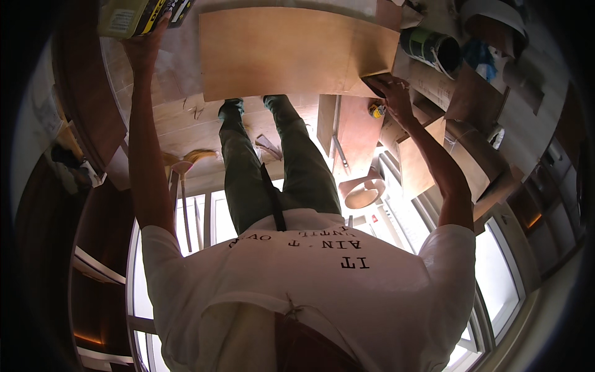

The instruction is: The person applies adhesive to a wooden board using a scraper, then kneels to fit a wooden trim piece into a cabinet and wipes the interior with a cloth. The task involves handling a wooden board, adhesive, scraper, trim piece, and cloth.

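My left hand point(146, 48) reaches up at the upper left and grips a pale yellow plastic container point(127, 17) with a black and yellow label. The picture's edge cuts off the top of the container. A light brown wooden board point(291, 53) lies flat in front of me. At its near right corner my right hand point(394, 94) is closed on a dark, flat piece point(373, 85) that touches the board's edge. Whether this piece is a spreader or something else, I cannot tell.
A dark green bucket point(431, 51) with a wire handle lies tipped right of the board. Beyond it is blue plastic point(480, 59). A small yellow and black item point(376, 111) sits below my right hand. A broom point(181, 166) stands at left; brown panels point(416, 162) stand at right.
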Demonstrator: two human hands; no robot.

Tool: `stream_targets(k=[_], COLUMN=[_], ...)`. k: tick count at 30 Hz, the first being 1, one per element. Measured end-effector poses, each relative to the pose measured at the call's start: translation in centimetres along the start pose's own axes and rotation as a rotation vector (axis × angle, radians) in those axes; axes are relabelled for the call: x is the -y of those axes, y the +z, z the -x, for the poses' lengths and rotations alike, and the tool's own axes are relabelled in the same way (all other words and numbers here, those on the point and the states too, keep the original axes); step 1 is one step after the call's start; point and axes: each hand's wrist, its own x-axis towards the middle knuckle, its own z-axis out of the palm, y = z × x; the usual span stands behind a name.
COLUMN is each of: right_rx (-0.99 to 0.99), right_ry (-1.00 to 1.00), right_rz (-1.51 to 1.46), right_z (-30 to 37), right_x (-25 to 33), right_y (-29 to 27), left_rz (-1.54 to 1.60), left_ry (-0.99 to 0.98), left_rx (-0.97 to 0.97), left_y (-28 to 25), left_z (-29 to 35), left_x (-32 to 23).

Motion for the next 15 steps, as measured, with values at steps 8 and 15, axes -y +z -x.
stream_targets(k=[8,15], right_rx=[-0.348,-0.218], right_ry=[0.452,0.385], right_rz=[-0.224,-0.128], right_z=[-0.7,-0.8], right_x=[0.9,7.1], right_y=[3.5,3.9], left_rz=[-0.008,-0.089], left_ry=[0.054,0.085], left_rx=[0.007,0.029], left_y=[0.4,0.1], left_z=[-0.5,-0.6], left_x=[-2.1,-2.1])
